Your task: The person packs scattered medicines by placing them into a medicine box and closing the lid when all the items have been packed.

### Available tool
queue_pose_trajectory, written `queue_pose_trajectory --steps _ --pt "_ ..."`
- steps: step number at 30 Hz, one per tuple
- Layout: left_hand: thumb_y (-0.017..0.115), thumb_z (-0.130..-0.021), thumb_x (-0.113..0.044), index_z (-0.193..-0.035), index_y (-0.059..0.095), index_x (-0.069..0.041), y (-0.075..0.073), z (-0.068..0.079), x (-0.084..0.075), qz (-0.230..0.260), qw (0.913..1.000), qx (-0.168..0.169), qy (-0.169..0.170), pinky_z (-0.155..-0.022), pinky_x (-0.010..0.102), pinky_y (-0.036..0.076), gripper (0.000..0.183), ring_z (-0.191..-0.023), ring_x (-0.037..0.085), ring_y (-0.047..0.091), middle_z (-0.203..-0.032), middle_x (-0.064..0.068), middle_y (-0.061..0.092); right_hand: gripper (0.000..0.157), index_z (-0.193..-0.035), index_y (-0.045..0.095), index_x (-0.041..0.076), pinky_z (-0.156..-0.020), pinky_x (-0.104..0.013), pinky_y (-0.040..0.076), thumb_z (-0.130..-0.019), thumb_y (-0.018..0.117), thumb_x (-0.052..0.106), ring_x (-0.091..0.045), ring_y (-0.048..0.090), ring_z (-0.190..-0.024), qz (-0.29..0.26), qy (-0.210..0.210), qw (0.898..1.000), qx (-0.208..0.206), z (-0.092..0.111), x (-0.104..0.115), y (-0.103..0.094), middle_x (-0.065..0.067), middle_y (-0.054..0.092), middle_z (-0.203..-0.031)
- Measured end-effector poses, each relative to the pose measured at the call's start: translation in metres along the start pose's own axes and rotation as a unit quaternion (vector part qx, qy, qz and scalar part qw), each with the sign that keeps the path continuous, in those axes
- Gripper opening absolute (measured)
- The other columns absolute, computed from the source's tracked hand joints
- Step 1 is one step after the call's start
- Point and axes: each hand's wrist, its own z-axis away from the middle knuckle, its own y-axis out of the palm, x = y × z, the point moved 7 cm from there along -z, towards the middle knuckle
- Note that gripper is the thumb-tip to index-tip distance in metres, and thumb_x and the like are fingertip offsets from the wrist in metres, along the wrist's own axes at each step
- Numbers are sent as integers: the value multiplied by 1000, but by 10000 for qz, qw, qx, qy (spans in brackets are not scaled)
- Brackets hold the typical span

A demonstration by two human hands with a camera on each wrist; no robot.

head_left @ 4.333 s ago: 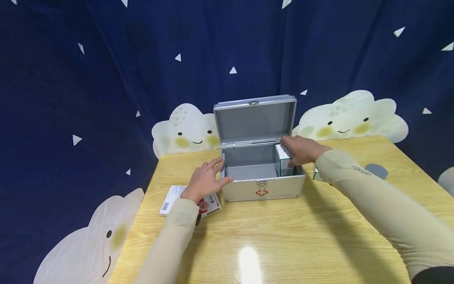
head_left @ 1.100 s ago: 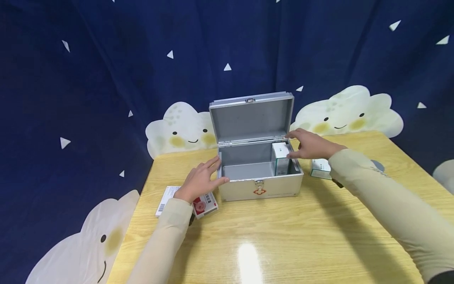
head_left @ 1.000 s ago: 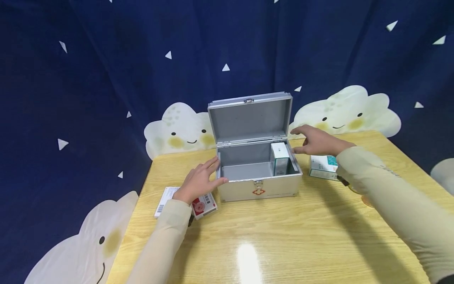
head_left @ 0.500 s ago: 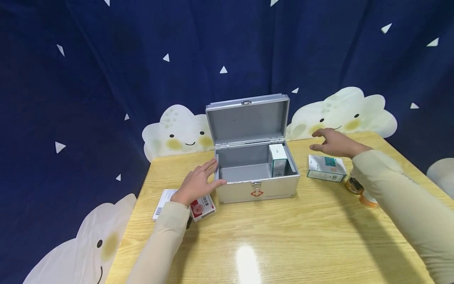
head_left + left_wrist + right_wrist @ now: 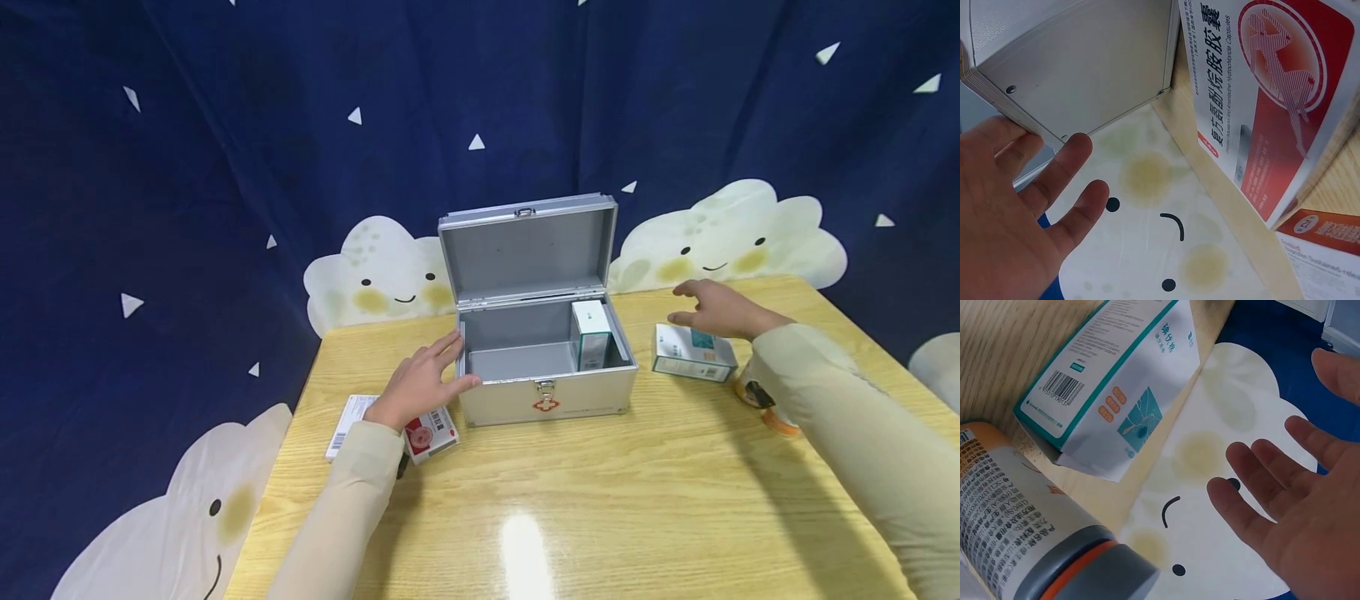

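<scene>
An aluminium first-aid case (image 5: 480, 408) stands with its lid raised. My left hand (image 5: 422, 381) rests at its left rim, fingers extended; in the left wrist view the fingertips are right at the case's edge. Inside the case, at the right end, a white and teal carton (image 5: 591, 333) stands upright. To the right of the case, my right hand (image 5: 727, 310) hovers over a second white and teal carton (image 5: 692, 357) lying on the table. Nothing is in that hand, and its fingers are relaxed and spread in the right wrist view.
Below my left wrist lie a red and white capsule box (image 5: 1272, 94) and another medicine box (image 5: 1325, 247). A bottle with a grey cap (image 5: 1016, 519) and a small round container (image 5: 750, 387) sit by my right sleeve. A dark blue curtain (image 5: 390, 83) hangs behind the table.
My right hand, earlier gripping the carton inside the case, has let it go there and moved right, over the second carton. The left hand stays at the case's left rim.
</scene>
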Motion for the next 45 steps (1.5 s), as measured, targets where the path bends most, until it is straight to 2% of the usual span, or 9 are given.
queue_pose_trajectory --steps 13,17,21,25,36,45 --pt "53 -94 -62 -157 28 -17 0 1 0 -22 10000 21 18 -115 57 35 81 -147 38 35 -168 -1 21 64 -139 39 -18 -109 -70 31 -97 58 27 -61 34 -131 48 76 9999 98 -1 -11 21 -45 37 -141" --pt "53 -93 -63 -157 28 -18 0 0 1 -7 10000 41 -15 -116 57 34 82 -148 37 34 -168 -2 20 65 -138 38 -19 -107 -71 31 -96 59 26 -63 33 -129 57 77 9999 124 0 -11 25 -47 35 -140" --pt "53 -93 -64 -157 28 -19 0 1 1 18 10000 45 -22 -116 57 34 82 -148 36 34 -168 -3 20 69 -140 41 -14 -99 -77 34 -92 64 31 -65 36 -126 321 208 9992 141 0 -15 30 -46 33 -142" --pt "53 -93 -63 -158 27 -20 0 1 0 72 9999 76 -31 -117 57 33 82 -149 35 32 -168 -3 20 74 -142 43 -3 -91 -83 33 -85 69 37 -66 37 -126 672 343 9970 149 -2 -20 39 -41 33 -146" --pt "53 -94 -62 -158 26 -20 0 1 -1 74 9999 125 -71 -117 56 34 81 -150 34 31 -168 -4 18 91 -148 36 7 -89 -80 36 -73 77 37 -64 36 -128 975 270 9945 275 -9 -20 62 -38 33 -147" --pt "54 -94 -61 -158 25 -20 -1 1 -1 61 9999 138 -83 -118 56 33 81 -151 32 29 -168 -4 18 86 -148 38 9 -86 -78 40 -73 76 26 -63 42 -122 873 127 9950 475 -12 -18 69 -38 36 -145"
